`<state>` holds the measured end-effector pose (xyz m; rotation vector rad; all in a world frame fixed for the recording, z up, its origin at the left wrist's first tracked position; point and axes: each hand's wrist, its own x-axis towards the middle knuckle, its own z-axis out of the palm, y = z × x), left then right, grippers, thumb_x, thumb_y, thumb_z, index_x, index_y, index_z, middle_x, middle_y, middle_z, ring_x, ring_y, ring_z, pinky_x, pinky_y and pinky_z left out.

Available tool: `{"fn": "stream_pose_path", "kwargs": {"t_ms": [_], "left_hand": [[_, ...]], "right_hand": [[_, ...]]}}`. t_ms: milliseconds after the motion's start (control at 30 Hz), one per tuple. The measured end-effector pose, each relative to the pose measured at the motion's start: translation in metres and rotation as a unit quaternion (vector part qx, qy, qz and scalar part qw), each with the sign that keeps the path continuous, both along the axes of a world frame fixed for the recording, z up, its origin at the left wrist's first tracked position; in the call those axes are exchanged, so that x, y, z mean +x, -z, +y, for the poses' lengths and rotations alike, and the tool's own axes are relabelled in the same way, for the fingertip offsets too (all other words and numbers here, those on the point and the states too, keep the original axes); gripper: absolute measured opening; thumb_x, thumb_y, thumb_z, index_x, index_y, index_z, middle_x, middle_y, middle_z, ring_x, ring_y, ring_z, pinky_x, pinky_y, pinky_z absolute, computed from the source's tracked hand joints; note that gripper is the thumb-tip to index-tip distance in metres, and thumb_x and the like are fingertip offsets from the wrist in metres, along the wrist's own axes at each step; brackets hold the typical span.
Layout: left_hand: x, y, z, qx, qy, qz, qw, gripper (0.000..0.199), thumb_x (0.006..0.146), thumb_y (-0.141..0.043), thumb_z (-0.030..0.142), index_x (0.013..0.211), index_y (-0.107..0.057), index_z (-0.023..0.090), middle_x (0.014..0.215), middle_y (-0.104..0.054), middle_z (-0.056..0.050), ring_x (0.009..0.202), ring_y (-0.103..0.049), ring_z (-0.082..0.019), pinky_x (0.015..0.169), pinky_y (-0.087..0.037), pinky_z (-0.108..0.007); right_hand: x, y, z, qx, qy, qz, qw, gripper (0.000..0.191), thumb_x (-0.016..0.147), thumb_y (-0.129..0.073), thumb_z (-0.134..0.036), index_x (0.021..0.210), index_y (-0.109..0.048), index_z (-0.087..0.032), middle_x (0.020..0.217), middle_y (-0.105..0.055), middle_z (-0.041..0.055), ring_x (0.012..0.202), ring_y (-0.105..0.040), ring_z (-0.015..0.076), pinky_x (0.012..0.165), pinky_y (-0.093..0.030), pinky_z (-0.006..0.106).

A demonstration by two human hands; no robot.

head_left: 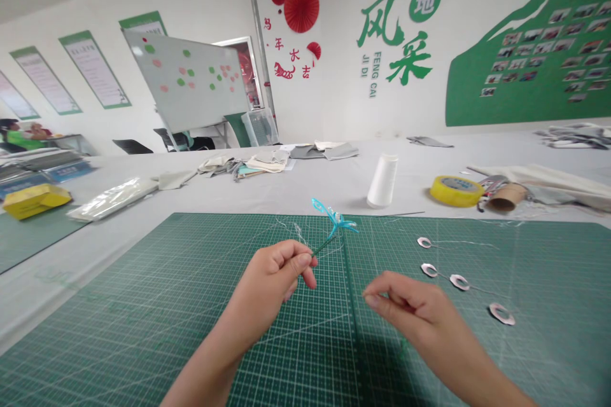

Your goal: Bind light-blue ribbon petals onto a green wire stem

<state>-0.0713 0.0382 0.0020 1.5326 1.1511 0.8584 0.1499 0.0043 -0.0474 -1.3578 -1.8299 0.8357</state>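
My left hand (pixel 281 270) pinches the thin dark-green stem of a small blue craft flower (pixel 337 221). The flower points up and to the right, with curled blue petals and clear or white bits at its centre. To its right, my right hand (pixel 410 305) is closed in a pinch, apart from the flower. Whatever lies between those fingertips, possibly a fine thread, is too small to make out. Both hands are above a green cutting mat (pixel 296 356). Pinkish-white rings (pixel 459 282), some with thin wires, lie on the mat right of my right hand.
Behind the mat stand a white thread cone (pixel 382 180) and a yellow tape roll (pixel 456 191), beside a brown cardboard tube (pixel 508 197). Folded fabric (pixel 267 160) lies farther back. At left are a yellow box (pixel 37 201) and a clear plastic packet (pixel 113 198). A person sits far left.
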Motion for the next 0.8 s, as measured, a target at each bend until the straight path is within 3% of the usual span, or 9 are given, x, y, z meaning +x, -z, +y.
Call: {"fn": "stream_pose_path", "kwargs": {"t_ms": [167, 267, 333, 467, 600, 800], "left_hand": [[-0.001, -0.001, -0.001, -0.042, 0.053, -0.044, 0.997, 0.024, 0.090, -0.053, 0.036, 0.081, -0.060, 0.015, 0.061, -0.058, 0.003, 0.045, -0.030, -0.006, 0.046, -0.021, -0.020], [-0.002, -0.002, -0.007, -0.090, 0.150, -0.067, 0.982, 0.023, 0.089, -0.055, 0.035, 0.080, -0.062, 0.016, 0.056, -0.055, 0.004, 0.045, -0.030, -0.006, 0.046, -0.022, -0.019], [-0.003, -0.002, -0.012, -0.126, 0.226, -0.063, 0.964, 0.023, 0.087, -0.058, 0.037, 0.079, -0.065, 0.016, 0.059, -0.056, 0.002, 0.047, -0.040, -0.007, 0.049, -0.028, -0.019], [-0.002, -0.003, -0.020, -0.146, 0.316, -0.001, 0.937, 0.023, 0.086, -0.059, 0.037, 0.076, -0.069, 0.018, 0.058, -0.056, 0.003, 0.053, -0.050, -0.010, 0.060, -0.040, -0.022], [-0.002, -0.008, -0.023, -0.094, 0.332, 0.092, 0.934, 0.019, 0.086, -0.056, 0.023, 0.075, -0.071, 0.021, 0.053, -0.054, 0.004, 0.053, -0.051, -0.011, 0.060, -0.041, -0.020], [-0.007, -0.014, -0.028, 0.036, 0.291, 0.230, 0.928, 0.024, 0.083, -0.053, 0.011, 0.065, -0.065, 0.020, 0.056, -0.059, 0.005, 0.055, -0.055, -0.010, 0.059, -0.040, -0.018]], "right_hand": [[0.001, 0.008, 0.006, -0.045, -0.002, 0.052, 0.998, 0.022, 0.086, -0.053, -0.034, 0.071, -0.062, -0.020, 0.056, -0.034, -0.0069, 0.054, -0.035, 0.0131, 0.052, -0.027, 0.025], [0.001, 0.011, 0.010, -0.072, -0.016, 0.112, 0.991, 0.023, 0.082, -0.058, -0.036, 0.067, -0.062, -0.019, 0.057, -0.043, -0.0055, 0.055, -0.039, 0.0128, 0.054, -0.031, 0.025], [0.000, 0.012, 0.012, -0.087, -0.026, 0.149, 0.985, 0.024, 0.079, -0.062, -0.038, 0.065, -0.062, -0.018, 0.058, -0.048, -0.0041, 0.055, -0.041, 0.0125, 0.053, -0.034, 0.025], [-0.001, 0.013, 0.013, -0.104, -0.029, 0.156, 0.982, 0.025, 0.076, -0.064, -0.041, 0.066, -0.064, -0.018, 0.051, -0.041, -0.0065, 0.049, -0.035, 0.0107, 0.048, -0.028, 0.023], [0.001, 0.008, 0.011, -0.086, -0.014, 0.121, 0.989, 0.024, 0.079, -0.062, -0.040, 0.068, -0.065, -0.019, 0.052, -0.034, -0.0078, 0.050, -0.030, 0.0108, 0.048, -0.023, 0.023], [0.005, -0.007, 0.003, -0.018, 0.012, 0.061, 0.998, 0.024, 0.085, -0.056, -0.038, 0.069, -0.064, -0.021, 0.053, -0.034, -0.0069, 0.051, -0.033, 0.0122, 0.049, -0.026, 0.025]]}}
